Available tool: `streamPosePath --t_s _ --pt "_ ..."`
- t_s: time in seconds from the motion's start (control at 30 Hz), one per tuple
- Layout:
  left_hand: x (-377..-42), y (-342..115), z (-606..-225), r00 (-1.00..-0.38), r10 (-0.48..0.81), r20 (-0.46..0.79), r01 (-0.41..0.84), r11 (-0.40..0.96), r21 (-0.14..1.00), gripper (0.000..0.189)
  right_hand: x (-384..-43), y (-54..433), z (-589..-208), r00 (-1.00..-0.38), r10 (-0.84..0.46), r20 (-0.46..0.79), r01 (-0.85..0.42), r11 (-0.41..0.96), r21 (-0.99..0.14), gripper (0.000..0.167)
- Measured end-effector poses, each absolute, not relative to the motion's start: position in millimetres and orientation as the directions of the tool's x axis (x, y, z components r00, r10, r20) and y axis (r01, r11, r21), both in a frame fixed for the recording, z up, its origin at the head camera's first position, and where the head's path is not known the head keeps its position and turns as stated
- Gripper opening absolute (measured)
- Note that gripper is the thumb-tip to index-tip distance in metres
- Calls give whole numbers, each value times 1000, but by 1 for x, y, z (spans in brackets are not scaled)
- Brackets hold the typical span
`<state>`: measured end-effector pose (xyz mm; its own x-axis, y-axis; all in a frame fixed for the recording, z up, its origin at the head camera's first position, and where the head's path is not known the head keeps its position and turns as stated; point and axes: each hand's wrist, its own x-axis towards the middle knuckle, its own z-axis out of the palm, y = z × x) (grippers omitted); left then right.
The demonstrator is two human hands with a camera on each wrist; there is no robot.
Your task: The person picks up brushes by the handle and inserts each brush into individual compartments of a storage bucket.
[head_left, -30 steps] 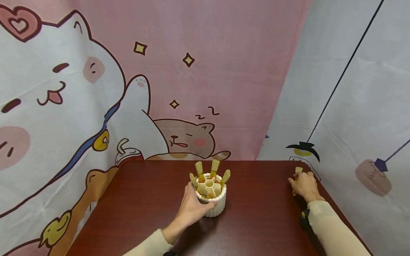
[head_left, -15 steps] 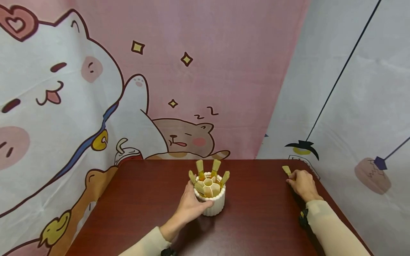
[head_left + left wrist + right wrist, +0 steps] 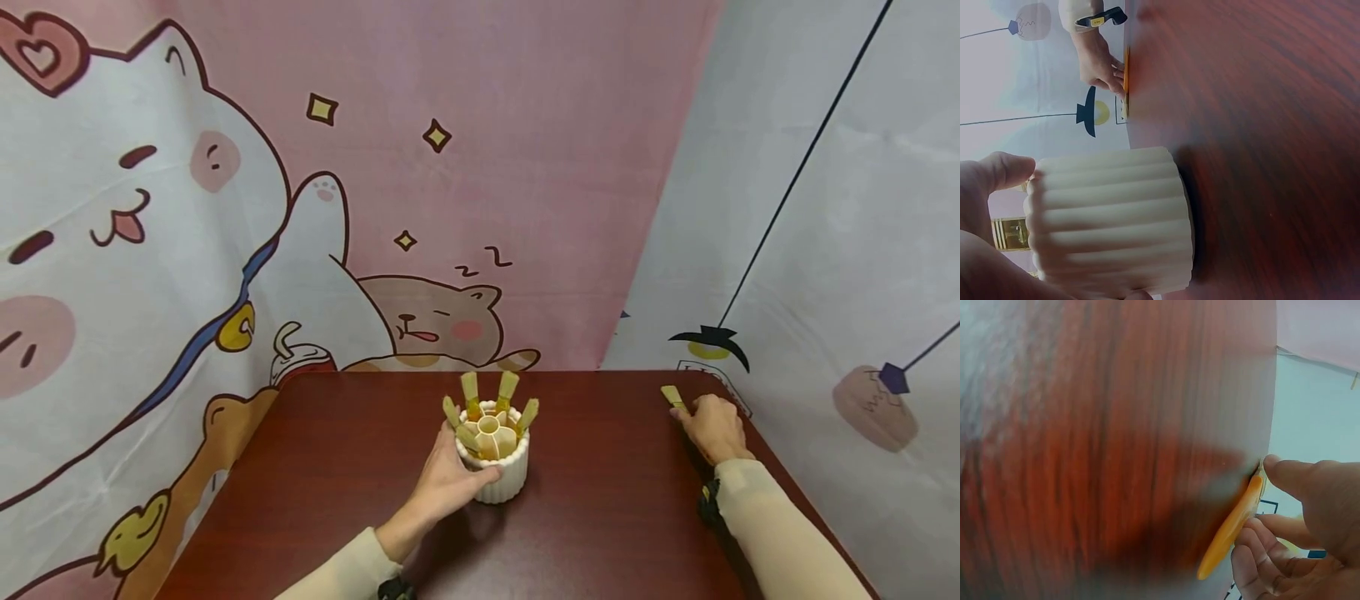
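A white ribbed round holder (image 3: 512, 477) with petal-shaped compartments stands upright on the table, several pale-bristled brushes (image 3: 470, 390) leaning out of its slots. My left hand (image 3: 444, 490) grips the holder from the left, thumb across its front; the ribbed wall (image 3: 1110, 219) fills much of the left wrist view. Far to the right, my right hand (image 3: 716, 427) pinches a flat brush (image 3: 672, 397) lying on the table, bristles pointing away and left. Its orange handle (image 3: 1230, 528) sits between thumb and fingers in the right wrist view.
The dark red-brown table (image 3: 600, 517) reaches back to a cartoon-printed cloth backdrop (image 3: 570, 208). The table's right edge runs close beside my right hand.
The brush at the right has turned, its bristles swinging left, as my right hand shifted slightly around it. My left hand still grips the holder, which has barely moved.
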<state>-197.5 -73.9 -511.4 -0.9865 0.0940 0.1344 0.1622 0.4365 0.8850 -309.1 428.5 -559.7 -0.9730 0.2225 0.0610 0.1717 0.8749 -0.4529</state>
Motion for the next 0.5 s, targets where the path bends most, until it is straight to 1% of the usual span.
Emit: streamPosePath --t_s 0.13,0.37,0.5 --pt "-198 -74 -512 -984 98 148 176 435 883 124 -314 428 -564 -968 245 53 194 866 -460 53" --pt "-199 -74 -514 -985 90 150 175 435 883 121 -320 426 -567 -966 244 79 181 867 -464 38" --pt "-199 -75 -514 -986 88 144 168 438 883 121 -321 425 -569 -966 238 102 166 870 -464 34"
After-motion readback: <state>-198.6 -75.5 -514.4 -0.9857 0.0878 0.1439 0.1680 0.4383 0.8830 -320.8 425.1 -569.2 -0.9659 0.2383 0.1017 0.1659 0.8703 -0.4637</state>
